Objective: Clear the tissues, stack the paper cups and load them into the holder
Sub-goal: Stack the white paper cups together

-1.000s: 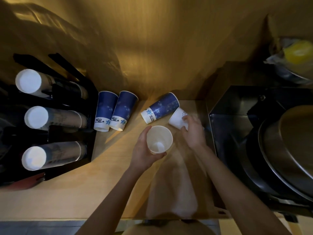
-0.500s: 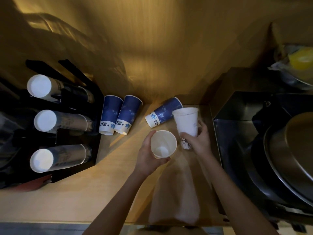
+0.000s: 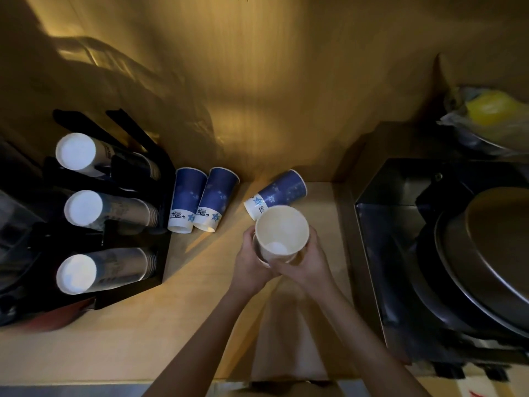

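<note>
Two white paper cups (image 3: pixel 282 233) are nested one inside the other, mouth up, above the middle of the wooden counter. My left hand (image 3: pixel 248 260) grips the outer cup from the left and my right hand (image 3: pixel 306 260) grips the pair from the right. Just behind them a blue cup (image 3: pixel 276 194) lies on its side. Two more blue cups (image 3: pixel 200 199) lie side by side next to the black cup holder (image 3: pixel 137 224), whose three slots each hold a stack of cups (image 3: pixel 108 210). No tissue is visible.
A dark metal box (image 3: pixel 380 224) with a large round steel pan (image 3: pixel 492 262) fills the right side. A bag with something yellow (image 3: pixel 486 113) sits at the back right. The wooden wall rises behind the counter (image 3: pixel 143 339).
My right hand lifted the white cup from the counter, turned it mouth up and pushed it into the cup in my left hand. Both hands now meet around the pair.
</note>
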Demonstrator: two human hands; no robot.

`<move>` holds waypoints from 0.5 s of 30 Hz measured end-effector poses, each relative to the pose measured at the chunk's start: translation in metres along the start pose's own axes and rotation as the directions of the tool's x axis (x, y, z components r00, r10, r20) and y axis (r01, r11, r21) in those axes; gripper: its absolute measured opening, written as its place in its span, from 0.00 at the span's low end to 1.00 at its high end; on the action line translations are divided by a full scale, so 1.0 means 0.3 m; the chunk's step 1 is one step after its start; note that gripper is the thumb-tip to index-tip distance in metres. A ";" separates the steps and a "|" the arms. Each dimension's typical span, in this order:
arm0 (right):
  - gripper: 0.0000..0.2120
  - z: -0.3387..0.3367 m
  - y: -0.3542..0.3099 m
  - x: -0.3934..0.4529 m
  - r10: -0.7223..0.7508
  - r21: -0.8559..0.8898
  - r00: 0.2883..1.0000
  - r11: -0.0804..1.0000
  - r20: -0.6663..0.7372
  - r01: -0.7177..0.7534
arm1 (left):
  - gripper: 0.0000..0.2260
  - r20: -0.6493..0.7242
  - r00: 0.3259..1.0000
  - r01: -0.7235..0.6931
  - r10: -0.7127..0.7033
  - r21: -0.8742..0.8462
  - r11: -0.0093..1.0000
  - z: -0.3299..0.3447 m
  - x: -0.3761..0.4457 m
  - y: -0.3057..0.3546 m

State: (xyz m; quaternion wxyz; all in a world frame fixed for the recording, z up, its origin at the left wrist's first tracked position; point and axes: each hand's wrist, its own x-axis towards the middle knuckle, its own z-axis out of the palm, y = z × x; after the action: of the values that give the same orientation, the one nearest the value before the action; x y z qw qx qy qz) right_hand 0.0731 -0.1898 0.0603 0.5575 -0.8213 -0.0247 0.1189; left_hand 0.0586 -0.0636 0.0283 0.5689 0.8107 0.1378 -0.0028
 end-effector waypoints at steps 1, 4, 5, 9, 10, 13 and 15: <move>0.48 0.000 -0.001 0.005 -0.003 -0.033 1.000 0.999 0.000 0.003 | 0.45 -0.007 1.000 0.014 -0.014 -0.002 1.000 0.002 0.003 -0.001; 0.49 -0.004 -0.008 0.021 -0.006 -0.161 1.000 0.987 0.029 0.011 | 0.41 0.000 1.000 0.021 -0.021 0.014 1.000 0.002 0.007 -0.006; 0.48 -0.003 -0.008 0.025 -0.014 -0.227 0.998 0.973 0.054 0.026 | 0.40 -0.003 1.000 0.018 -0.018 0.018 1.000 0.001 0.008 -0.011; 0.44 0.004 0.012 0.011 -0.032 -0.353 0.995 0.933 0.096 0.064 | 0.39 -0.007 1.000 0.012 -0.012 0.033 0.999 0.000 0.005 -0.023; 0.43 0.002 0.016 0.007 -0.038 -0.353 0.995 0.933 0.087 0.067 | 0.39 -0.002 1.000 0.010 -0.010 0.043 0.999 -0.001 0.006 -0.022; 0.42 -0.014 0.005 0.023 -0.035 -0.358 0.998 0.933 0.049 0.050 | 0.42 0.031 0.999 0.021 -0.024 0.095 0.995 -0.005 0.020 -0.005; 0.42 -0.034 -0.006 0.044 -0.024 -0.355 1.000 0.934 0.013 0.027 | 0.42 0.064 0.998 0.009 -0.018 0.141 0.990 0.000 0.042 0.020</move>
State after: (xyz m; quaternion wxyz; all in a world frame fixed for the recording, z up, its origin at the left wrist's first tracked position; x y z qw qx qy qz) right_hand 0.0884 -0.1962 0.0634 0.4014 -0.9076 -0.0587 0.1084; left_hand 0.0721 -0.0627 0.0319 0.5145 0.8474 0.1239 -0.0428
